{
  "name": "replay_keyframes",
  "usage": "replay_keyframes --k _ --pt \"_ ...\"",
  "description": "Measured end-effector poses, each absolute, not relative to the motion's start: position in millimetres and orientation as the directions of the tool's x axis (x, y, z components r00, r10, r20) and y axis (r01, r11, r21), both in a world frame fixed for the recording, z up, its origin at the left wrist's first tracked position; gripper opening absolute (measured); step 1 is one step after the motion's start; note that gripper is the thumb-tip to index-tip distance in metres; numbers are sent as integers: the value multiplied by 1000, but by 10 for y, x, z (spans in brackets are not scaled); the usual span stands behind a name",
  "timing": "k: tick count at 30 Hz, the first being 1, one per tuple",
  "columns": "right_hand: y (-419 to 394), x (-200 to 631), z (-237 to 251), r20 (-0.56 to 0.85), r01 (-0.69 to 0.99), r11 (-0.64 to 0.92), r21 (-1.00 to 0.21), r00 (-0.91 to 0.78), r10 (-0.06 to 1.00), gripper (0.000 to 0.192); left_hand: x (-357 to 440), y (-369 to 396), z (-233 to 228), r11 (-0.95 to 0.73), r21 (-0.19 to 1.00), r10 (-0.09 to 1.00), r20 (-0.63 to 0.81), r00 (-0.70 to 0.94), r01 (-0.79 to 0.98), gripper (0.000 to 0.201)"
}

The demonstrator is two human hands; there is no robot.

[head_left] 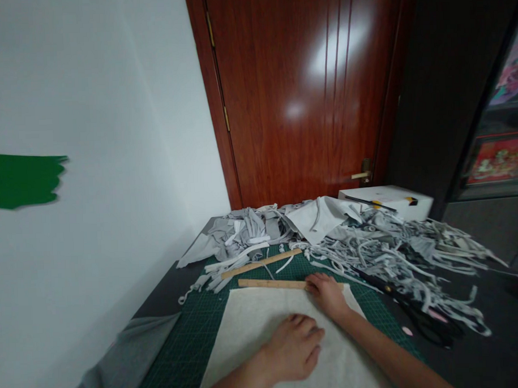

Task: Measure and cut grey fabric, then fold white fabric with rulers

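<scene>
A: Hands? Quick.

B: Left hand, low centre of frame, lies flat and spread on the pale fabric sheet. Nothing gripped; the palm looks to be pressing down, likely to stop the cloth sliding. Right hand, just above and to the right of it, rests fingers-down on the near end of a wooden ruler. Pressing, not clutching.

A: Where's the ruler sit?

B: Along the sheet's far edge, centre frame, lying flat. My read: it's laid there as a straight guide, which is why the hand pins it.

A: And the sheet?

B: On the green cutting mat, lower middle, which lies on the dark bench. The grid probably helps with squaring up.

A: Other stuff?

B: A second wooden stick lies angled just beyond the ruler. Black scissors lie right of the mat, near the right hand. A heap of grey fabric strips sits at mid right, pushed off the mat. A crumpled grey cloth pile sits at centre back. A white box stands by the brown door.
</scene>
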State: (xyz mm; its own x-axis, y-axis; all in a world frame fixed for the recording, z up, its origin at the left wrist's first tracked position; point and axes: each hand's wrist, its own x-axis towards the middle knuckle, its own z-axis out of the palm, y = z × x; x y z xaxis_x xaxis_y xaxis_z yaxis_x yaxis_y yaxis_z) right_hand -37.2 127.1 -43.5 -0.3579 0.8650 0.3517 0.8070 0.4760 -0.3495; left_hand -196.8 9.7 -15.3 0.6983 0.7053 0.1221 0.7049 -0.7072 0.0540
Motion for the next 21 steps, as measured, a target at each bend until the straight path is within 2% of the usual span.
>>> replay_keyframes --k 3,6,9,12,14,16,21 --pt "1348 -345 -426 361 784 469 -408 -333 871 26 -2026 31 -101 -733 68 680 109 725 677 33" --pt "1341 -353 -325 393 746 491 -451 -328 859 32 -2106 -70 -37 -806 88 592 113 798 585 51" --pt "1170 -390 -210 383 623 580 -525 -435 815 34 -2137 -128 -38 -826 63 564 104 819 561 55" --pt "878 -409 -188 251 447 579 -682 -601 759 34 -2108 -125 -146 -847 -24 524 131 841 532 46" --pt "691 -397 -228 133 437 529 -727 -666 734 34 -2082 -119 -251 -872 -113 463 131 877 477 35" --pt "558 -373 -282 79 486 536 -690 -686 724 34 -2072 -122 -340 -888 -194 403 113 908 418 29" --pt "480 -356 -374 192 623 645 -443 -637 747 36 -2088 -138 -378 -886 -309 327 113 938 346 25"
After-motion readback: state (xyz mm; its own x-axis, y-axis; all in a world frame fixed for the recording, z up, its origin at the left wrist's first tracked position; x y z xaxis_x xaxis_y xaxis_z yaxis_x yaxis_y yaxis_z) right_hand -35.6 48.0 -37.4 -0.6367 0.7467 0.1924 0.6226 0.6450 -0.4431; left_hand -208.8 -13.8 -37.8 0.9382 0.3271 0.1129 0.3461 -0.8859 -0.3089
